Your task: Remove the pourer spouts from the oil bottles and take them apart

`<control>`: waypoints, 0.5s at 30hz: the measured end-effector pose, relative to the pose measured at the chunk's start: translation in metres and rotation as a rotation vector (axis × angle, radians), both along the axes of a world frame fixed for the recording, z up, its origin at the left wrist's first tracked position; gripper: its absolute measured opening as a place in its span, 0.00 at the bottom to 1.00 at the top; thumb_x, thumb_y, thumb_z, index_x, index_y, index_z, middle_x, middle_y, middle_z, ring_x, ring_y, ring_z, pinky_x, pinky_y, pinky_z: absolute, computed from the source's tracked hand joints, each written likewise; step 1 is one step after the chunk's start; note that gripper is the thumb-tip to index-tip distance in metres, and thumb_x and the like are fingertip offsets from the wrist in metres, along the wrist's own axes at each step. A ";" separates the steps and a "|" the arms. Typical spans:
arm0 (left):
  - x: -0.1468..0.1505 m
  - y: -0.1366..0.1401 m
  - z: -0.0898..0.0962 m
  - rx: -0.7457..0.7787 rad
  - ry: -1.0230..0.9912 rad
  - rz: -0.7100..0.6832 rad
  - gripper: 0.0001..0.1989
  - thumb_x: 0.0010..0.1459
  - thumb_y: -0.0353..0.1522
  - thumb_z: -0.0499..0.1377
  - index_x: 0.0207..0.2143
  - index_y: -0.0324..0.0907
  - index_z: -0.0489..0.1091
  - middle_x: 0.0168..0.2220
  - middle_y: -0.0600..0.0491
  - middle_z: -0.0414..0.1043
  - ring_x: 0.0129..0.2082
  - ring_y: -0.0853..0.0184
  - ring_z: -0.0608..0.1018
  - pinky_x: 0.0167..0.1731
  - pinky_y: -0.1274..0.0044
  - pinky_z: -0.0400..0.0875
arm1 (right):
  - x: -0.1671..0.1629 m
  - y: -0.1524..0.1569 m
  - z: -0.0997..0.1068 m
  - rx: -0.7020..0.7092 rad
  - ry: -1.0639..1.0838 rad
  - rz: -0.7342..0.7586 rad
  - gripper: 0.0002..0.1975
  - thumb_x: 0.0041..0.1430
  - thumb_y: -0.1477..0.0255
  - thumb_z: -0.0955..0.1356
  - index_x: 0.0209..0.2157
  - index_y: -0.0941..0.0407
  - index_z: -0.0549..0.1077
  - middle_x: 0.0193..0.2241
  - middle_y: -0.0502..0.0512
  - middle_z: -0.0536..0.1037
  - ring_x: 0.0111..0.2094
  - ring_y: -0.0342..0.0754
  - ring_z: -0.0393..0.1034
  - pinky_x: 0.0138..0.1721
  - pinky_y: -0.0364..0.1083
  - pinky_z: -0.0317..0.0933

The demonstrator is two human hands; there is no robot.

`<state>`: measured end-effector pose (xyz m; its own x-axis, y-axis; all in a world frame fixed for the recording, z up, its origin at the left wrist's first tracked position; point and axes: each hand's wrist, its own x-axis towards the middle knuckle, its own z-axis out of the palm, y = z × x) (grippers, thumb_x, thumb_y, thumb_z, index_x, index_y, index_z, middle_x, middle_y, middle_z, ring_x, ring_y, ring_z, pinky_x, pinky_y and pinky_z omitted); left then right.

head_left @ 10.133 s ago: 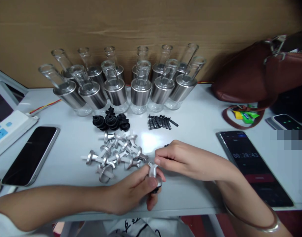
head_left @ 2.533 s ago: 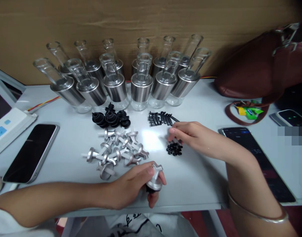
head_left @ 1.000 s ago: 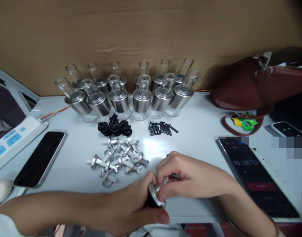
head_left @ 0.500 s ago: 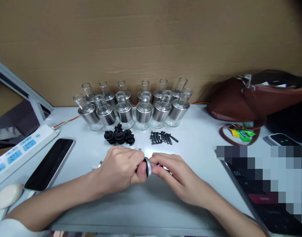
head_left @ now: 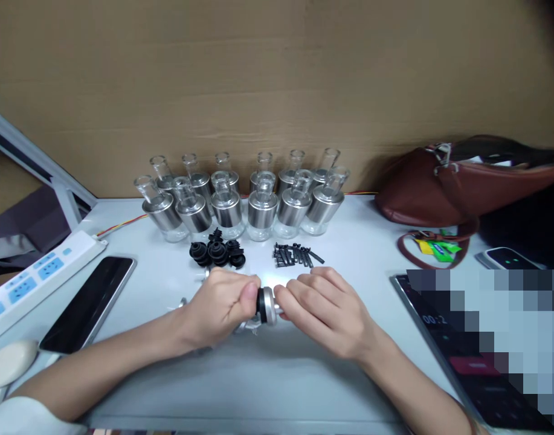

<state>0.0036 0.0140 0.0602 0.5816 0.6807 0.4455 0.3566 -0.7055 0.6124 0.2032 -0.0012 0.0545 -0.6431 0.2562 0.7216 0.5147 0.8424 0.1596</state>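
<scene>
Between my two hands, just above the table, is a silver-and-black bottle pourer (head_left: 269,306) lying sideways. My left hand (head_left: 225,305) is closed around its black end, the thumb pressed on top. From the silver collar's other side a thin metal piece sticks out, and my right hand (head_left: 328,311) has its curled fingers shut on that. Behind my left hand sit black ribbed stoppers (head_left: 217,252) in a heap. Small black tube-like pieces (head_left: 297,255) lie behind my right hand. Other silver parts (head_left: 183,302) are partly hidden by my left hand and wrist.
Two rows of glass bottles with metal sleeves (head_left: 262,211) stand along the cardboard wall. To the left are a power strip (head_left: 36,281), a phone (head_left: 90,302) and a white oval object (head_left: 11,364). A brown bag (head_left: 412,190) and a tablet-like screen (head_left: 453,338) occupy the right.
The pourer's silver collar and black band show more now. My right hand has gone from a finger-and-thumb pinch to a curled grip, knuckles up. My left thumb has moved up.
</scene>
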 end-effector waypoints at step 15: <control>-0.008 0.009 0.006 0.491 0.308 0.025 0.19 0.71 0.35 0.37 0.33 0.40 0.63 0.25 0.55 0.70 0.22 0.70 0.70 0.26 0.78 0.63 | -0.005 0.000 -0.004 -0.684 0.301 -0.019 0.20 0.72 0.65 0.54 0.30 0.57 0.69 0.23 0.49 0.70 0.28 0.44 0.59 0.35 0.46 0.52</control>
<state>-0.0044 0.0225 0.0662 0.7206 0.4526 0.5253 0.4872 -0.8696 0.0809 0.1980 -0.0010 0.0503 -0.4337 0.7205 0.5410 0.4691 0.6932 -0.5472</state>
